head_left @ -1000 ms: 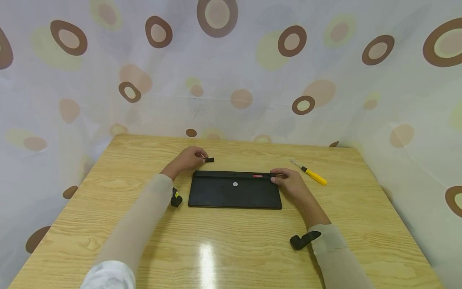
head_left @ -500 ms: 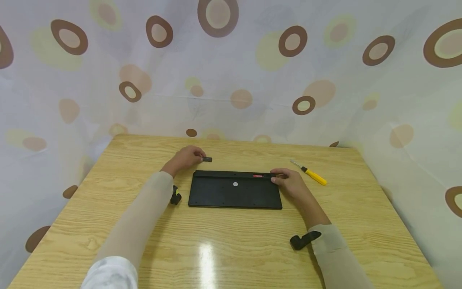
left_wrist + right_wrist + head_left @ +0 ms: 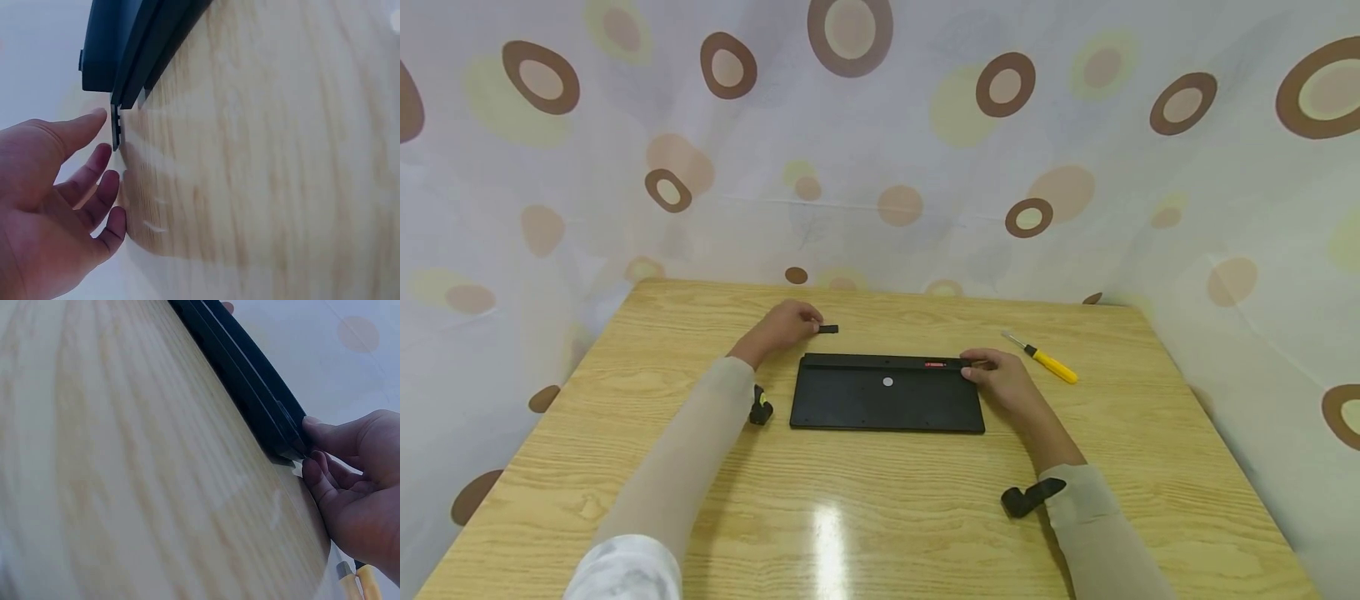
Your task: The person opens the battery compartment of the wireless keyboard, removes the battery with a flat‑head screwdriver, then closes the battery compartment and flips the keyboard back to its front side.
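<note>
A black keyboard (image 3: 886, 404) lies face down on the table, a round pale sticker on its underside. A red battery (image 3: 936, 364) shows in the open slot of its raised rear ridge, toward the right. My left hand (image 3: 781, 325), beyond the keyboard's far left corner, pinches a small black battery cover (image 3: 828, 329) by its left end. In the left wrist view the cover (image 3: 115, 128) stands edge-on at the thumb tip, small clips along one side. My right hand (image 3: 1003, 379) grips the keyboard's far right corner, thumb and fingers around the end of the ridge.
A screwdriver (image 3: 1052, 364) with a yellow handle lies to the right of the right hand, tip pointing away to the left. The wooden table (image 3: 925, 517) ends at a patterned cloth backdrop (image 3: 880, 150) behind and at both sides.
My left hand has drifted slightly left and away with the battery cover, whose face turned a little in the fingers. The right hand and keyboard have stayed in place.
</note>
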